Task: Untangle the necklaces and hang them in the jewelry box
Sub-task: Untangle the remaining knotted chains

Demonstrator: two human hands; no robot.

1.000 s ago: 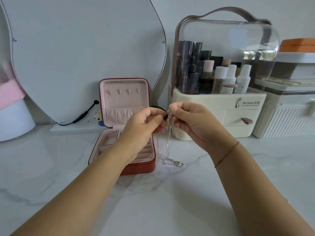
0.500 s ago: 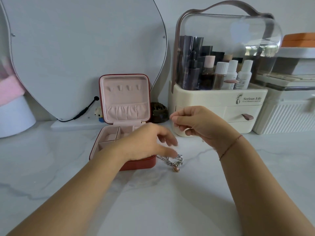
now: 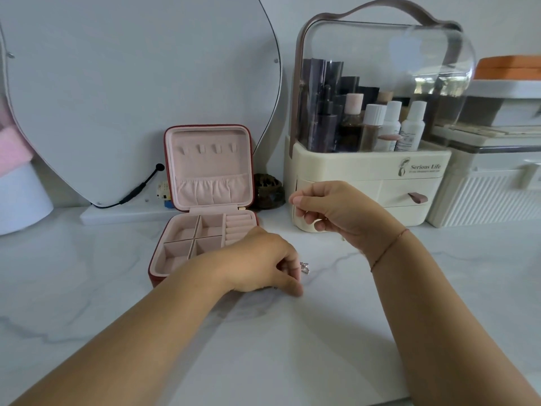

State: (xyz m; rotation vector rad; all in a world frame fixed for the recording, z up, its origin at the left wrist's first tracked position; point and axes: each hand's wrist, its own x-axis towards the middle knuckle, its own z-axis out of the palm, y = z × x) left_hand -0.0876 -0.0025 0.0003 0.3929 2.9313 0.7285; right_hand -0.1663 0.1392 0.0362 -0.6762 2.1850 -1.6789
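The necklaces lie on the white marble counter just right of centre. Only a silvery bit shows past the fingers of the left grip, which curls down over them, grasping the heap. Above it the right grip hovers with thumb and forefinger pinched; whether a chain runs between them I cannot tell. Touching the left wrist, the red jewelry box stands open, lid upright. A cream cosmetics organizer sits upper right, a mirror upper left.
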